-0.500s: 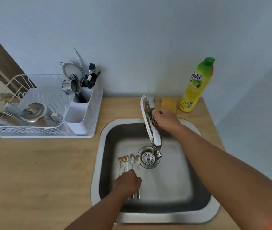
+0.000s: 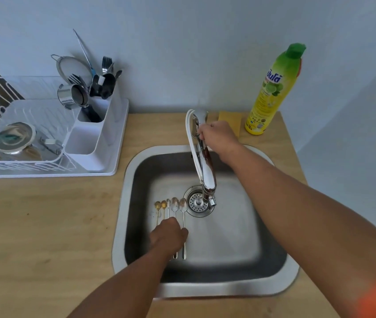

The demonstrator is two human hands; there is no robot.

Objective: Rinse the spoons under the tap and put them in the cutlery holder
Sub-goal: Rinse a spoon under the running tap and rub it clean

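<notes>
A: What changed?

B: Little, I see. Left hand (image 2: 168, 235) still covers the spoons (image 2: 174, 206) on the sink (image 2: 205, 288) floor, fingers curled round the handles. Right hand (image 2: 216, 136) stays clamped on the tap (image 2: 203, 157); no water yet, rinsing unstarted.

Open steel floor on the right half of the stainless sink basin (image 2: 239, 237). The chrome tap spout (image 2: 207, 173) hangs across the middle over the round drain strainer (image 2: 197, 203). The white plastic cutlery holder's (image 2: 104, 143) near compartment gapes free; its far one is crammed with utensils.
</notes>
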